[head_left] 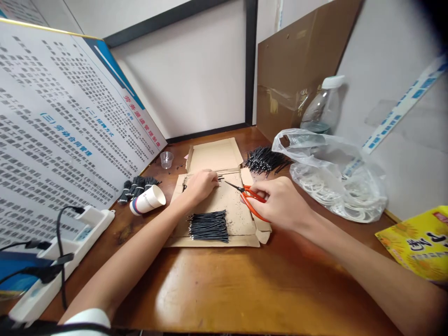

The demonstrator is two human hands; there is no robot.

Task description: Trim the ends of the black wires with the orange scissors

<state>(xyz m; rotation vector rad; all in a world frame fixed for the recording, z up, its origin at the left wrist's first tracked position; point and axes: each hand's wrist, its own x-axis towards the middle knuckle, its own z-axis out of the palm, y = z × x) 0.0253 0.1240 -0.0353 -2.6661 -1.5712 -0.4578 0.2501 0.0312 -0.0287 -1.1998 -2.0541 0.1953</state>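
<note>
My right hand (280, 198) grips a pair of scissors (254, 192) with orange-red handles, its dark pointed blades slightly apart and aimed left. Just left of the tips, my left hand (203, 183) is closed over a few short black wires (220, 178), whose ends stick out past the fingers. Both hands are above an unfolded cardboard box (241, 217) on the table. A neat row of black wires (209, 226) with silvery ends lies on its near part. Dark crumbs are scattered over the cardboard.
A pile of black wires (266, 159) lies behind the scissors. At right stand a plastic bag (336, 182) of white loops, a bottle (322, 107) and a yellow packet (418, 245). Leftward are tied wire bundles (138, 186), a paper cup (147, 200), a clear cup (167, 160) and a power strip (70, 261).
</note>
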